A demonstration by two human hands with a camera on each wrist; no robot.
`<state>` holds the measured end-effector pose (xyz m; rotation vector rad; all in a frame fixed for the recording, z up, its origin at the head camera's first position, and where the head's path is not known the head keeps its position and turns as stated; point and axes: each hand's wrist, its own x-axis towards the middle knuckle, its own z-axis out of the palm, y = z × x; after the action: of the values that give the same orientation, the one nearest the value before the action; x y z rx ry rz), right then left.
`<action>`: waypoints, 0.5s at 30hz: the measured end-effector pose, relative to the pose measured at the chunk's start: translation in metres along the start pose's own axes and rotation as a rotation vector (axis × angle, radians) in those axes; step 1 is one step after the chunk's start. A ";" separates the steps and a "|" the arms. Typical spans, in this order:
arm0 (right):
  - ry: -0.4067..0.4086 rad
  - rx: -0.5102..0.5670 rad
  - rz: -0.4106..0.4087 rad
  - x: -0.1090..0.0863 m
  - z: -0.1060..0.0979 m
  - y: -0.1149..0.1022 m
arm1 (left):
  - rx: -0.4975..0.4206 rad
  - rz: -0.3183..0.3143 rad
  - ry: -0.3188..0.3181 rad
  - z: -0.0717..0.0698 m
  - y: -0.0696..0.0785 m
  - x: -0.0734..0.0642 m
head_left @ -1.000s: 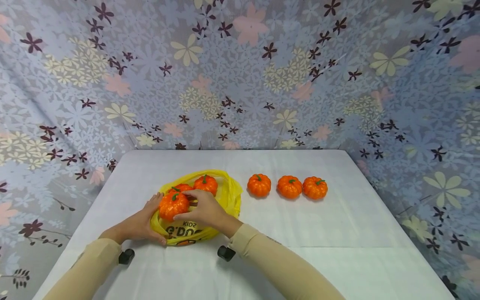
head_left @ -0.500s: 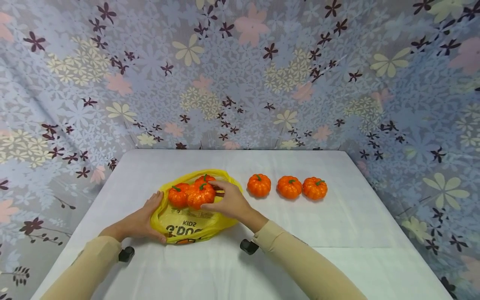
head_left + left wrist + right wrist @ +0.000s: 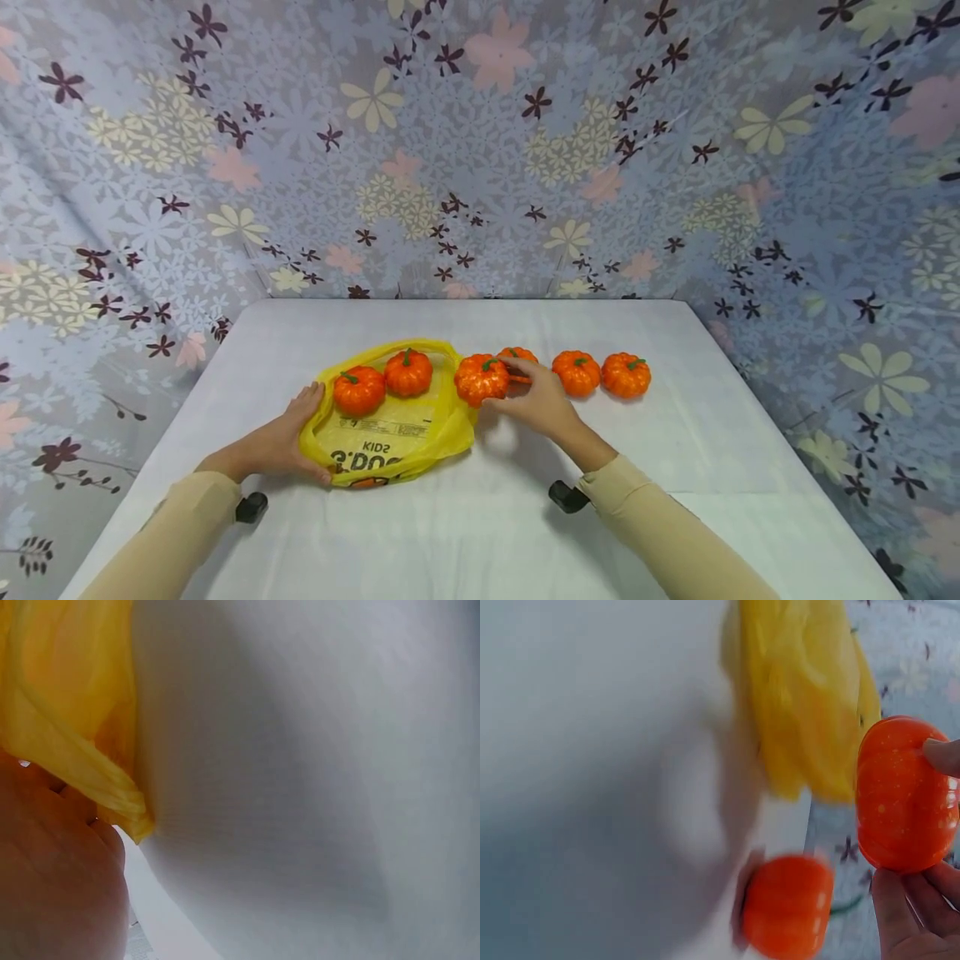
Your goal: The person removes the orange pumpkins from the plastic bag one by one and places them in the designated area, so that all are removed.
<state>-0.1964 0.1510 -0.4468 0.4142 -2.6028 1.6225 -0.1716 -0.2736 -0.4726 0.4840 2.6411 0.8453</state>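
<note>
In the head view my right hand (image 3: 543, 404) grips an orange toy pumpkin (image 3: 480, 381) with a green stem, just past the right rim of a yellow plastic bag (image 3: 448, 433). The right wrist view has thumb and fingers on opposite sides of this pumpkin (image 3: 900, 799). My left hand (image 3: 273, 442) rests against the bag's left rim, fingers extended and thumb spread toward the front. From the left wrist, the yellow plastic (image 3: 75, 667) lies right at those fingers. Inside the bag mouth sit two more pumpkins, one to the left (image 3: 359, 392) and one behind (image 3: 408, 372).
Right of the bag, three pumpkins stand in a row on the white-covered table (image 3: 712, 442): one partly hidden by the right hand (image 3: 517, 354), a middle one (image 3: 576, 374) and a right one (image 3: 626, 376). A flowered curtain (image 3: 480, 167) surrounds the table.
My right hand has carried the gripped pumpkin rightward from the bag's left side, across its mouth and past its right rim. My left hand has stayed at the bag's left rim.
</note>
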 end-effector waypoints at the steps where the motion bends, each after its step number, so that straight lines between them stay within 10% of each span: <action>1: 0.005 0.000 0.004 -0.003 -0.007 0.004 | -0.002 -0.003 -0.001 0.000 0.000 0.000; 15: 0.106 -0.121 0.101 -0.058 -0.101 0.047 | -0.010 -0.004 0.004 0.004 -0.002 -0.001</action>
<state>-0.1622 0.2717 -0.4533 0.1877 -2.6639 1.4594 -0.1700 -0.2738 -0.4768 0.4746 2.6390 0.8587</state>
